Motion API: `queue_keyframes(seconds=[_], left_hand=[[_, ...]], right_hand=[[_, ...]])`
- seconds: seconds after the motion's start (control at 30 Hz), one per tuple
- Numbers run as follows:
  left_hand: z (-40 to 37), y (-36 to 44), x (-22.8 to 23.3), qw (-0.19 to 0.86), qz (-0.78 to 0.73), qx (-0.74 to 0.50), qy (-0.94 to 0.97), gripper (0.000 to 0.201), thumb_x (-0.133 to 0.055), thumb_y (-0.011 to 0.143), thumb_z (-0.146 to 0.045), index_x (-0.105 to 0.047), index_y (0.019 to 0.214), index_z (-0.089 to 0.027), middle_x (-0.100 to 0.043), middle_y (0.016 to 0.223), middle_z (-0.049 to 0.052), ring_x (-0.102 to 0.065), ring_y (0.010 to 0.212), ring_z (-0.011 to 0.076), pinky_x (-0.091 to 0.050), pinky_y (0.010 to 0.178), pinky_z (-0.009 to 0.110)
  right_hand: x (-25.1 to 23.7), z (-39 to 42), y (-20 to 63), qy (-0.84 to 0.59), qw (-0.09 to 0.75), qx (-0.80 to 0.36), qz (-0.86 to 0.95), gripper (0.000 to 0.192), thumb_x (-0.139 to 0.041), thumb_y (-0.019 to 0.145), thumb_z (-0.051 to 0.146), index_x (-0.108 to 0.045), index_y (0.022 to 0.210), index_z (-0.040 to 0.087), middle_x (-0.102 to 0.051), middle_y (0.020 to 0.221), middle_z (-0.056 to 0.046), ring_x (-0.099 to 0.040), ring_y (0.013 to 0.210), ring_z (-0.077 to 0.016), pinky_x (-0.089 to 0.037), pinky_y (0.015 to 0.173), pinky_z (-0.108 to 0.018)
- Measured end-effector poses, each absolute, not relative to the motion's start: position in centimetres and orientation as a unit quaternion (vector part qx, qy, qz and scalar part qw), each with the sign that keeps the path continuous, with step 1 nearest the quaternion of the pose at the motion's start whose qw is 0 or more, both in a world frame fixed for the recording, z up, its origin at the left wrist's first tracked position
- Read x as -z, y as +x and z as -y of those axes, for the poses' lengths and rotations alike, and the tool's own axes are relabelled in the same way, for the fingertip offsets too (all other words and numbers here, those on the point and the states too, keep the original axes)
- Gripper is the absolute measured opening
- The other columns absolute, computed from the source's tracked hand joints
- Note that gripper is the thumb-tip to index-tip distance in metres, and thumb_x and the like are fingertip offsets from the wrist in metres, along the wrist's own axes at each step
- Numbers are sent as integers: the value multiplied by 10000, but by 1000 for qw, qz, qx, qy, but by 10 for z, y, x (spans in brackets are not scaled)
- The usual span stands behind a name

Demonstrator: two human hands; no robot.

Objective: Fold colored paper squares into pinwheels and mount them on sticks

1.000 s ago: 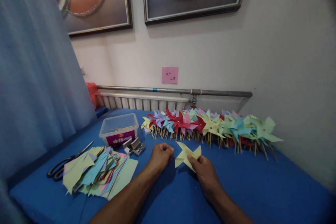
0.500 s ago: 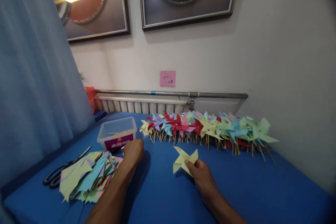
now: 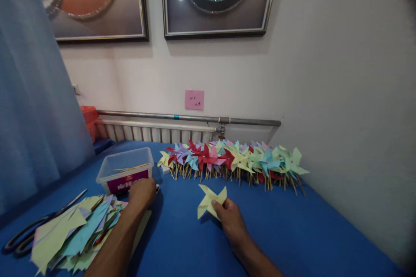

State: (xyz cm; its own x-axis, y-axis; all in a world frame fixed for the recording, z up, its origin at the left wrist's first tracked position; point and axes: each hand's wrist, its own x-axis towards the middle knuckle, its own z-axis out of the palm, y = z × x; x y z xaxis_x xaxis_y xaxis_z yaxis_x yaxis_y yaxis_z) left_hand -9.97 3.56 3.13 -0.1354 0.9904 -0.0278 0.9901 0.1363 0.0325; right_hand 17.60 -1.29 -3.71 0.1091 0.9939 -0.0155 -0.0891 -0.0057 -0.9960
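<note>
My right hand pinches a pale yellow paper pinwheel between thumb and fingers, held just above the blue cloth. My left hand is lowered in front of a clear plastic box with a purple label. Its back faces me and hides the fingers, so what they touch does not show. Beside it, the edge of a small object peeks out, too covered to name. Left of my forearm lies a heap of cut coloured paper pieces, partly over black-handled scissors.
Several finished pinwheels on sticks lie in a long row along the back of the blue-covered table. A few thin sticks are in the plastic box. Behind run a radiator and a metal pipe. A blue curtain hangs at left.
The view has shifted, so most things sit further left in the picture. My right hand keeps hold of the yellow pinwheel, and my left hand stays low in front of the box.
</note>
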Motion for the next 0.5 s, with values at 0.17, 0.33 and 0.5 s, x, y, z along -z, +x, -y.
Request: queue_keyframes(seconds=[0.17,0.33,0.5], left_hand=[[-35,-98,-31,29,-743,7,669,347,-500,853,-211,-758,1051,-91,-727,1091,270,-703,1035,366,-534,862,441],[-32,-94,-34,41,-749,3,662,291,-563,824,-230,-764,1005,-123,-736,1086,247,-702,1043,341,-530,869,394],[-31,-93,-35,49,-750,-16,659,249,-587,812,-236,-766,946,-128,-732,1099,250,-699,1051,354,-526,874,406]], right_hand=[[41,12,176,-501,550,-497,447,478,-752,671,534,-736,937,137,-782,815,-86,-724,798,-282,-550,701,-335],[37,15,177,-477,548,-517,453,457,-754,693,517,-738,964,149,-783,826,-80,-723,807,-276,-550,731,-337],[35,17,177,-484,549,-510,452,466,-750,692,524,-737,955,140,-780,816,-83,-718,789,-271,-545,710,-331]])
